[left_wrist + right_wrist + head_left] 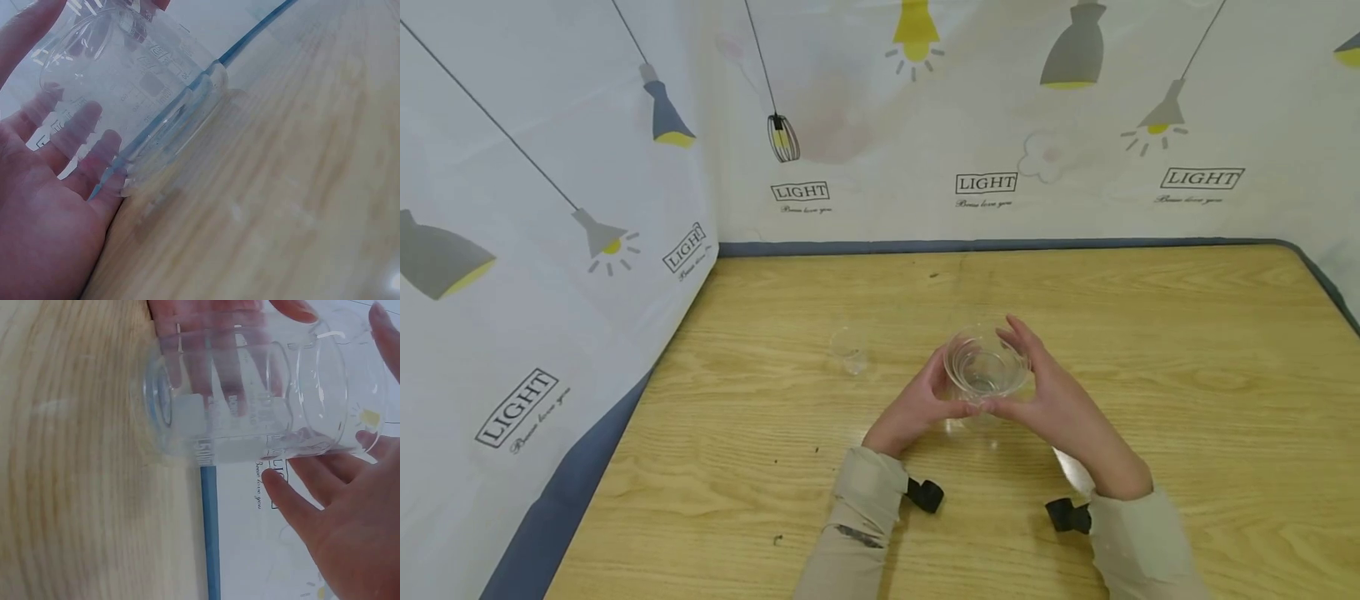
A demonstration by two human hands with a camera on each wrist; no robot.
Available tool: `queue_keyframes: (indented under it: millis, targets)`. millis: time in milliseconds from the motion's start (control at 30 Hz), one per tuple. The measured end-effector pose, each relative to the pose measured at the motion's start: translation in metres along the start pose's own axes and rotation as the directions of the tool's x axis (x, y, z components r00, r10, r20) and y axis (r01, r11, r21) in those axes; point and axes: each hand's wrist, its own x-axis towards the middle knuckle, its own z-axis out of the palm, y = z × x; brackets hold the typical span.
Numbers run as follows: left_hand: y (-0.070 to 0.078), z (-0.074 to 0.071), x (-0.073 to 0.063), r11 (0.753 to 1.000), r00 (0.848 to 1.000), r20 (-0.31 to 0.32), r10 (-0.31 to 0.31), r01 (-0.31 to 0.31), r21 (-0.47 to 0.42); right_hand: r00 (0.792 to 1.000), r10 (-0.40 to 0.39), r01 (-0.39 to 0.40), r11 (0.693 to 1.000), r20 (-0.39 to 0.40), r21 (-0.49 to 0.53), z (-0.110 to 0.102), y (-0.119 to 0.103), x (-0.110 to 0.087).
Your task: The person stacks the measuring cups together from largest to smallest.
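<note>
Both hands hold a clear glass beaker (987,367) with printed white graduations, upright over the wooden table. Concentric rims inside it show smaller clear beakers nested within. My left hand (925,398) curves round the left side, its fingers (78,134) seen through the glass in the left wrist view. On the right side, my right hand (1060,412) grips near the rim, fingers spread round the far side. The two thumbs meet at the near side. In the right wrist view the beaker's base (159,403) is close to the tabletop.
A small clear glass vessel (850,354) stands on the table (737,467) to the left of the hands. A white lamp-printed sheet (880,192) forms the back and left walls, with a blue-grey edge (850,247) along the tabletop. Black wrist cameras (927,495) sit at both cuffs.
</note>
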Motion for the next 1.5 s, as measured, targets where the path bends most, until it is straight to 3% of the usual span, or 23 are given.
queue_keyframes:
  millis: [500,933,1167,1333,1500]
  targets:
    - [-0.002,-0.004,0.002,0.999,0.999,0.011,0.035,-0.035,0.005,0.996,-0.084,0.084,0.996,-0.019,0.033,0.003,0.008,0.004]
    - [0.001,-0.005,0.001,1.000,1.000,0.026,0.015,-0.015,0.010,0.992,-0.120,0.118,0.992,-0.045,-0.035,0.007,0.009,0.005]
    - [0.002,-0.007,0.002,1.000,0.999,0.052,0.014,-0.014,0.001,0.988,-0.136,0.139,0.990,-0.071,0.030,0.009,0.011,0.007]
    - [0.002,-0.007,0.002,1.000,0.999,0.052,0.009,-0.009,-0.007,0.998,-0.051,0.056,0.991,-0.038,0.119,0.010,0.015,0.007]
    - [0.001,-0.006,0.000,1.000,0.999,0.052,0.000,0.001,-0.028,0.999,0.052,-0.051,0.990,-0.002,0.131,0.013,0.018,0.005]
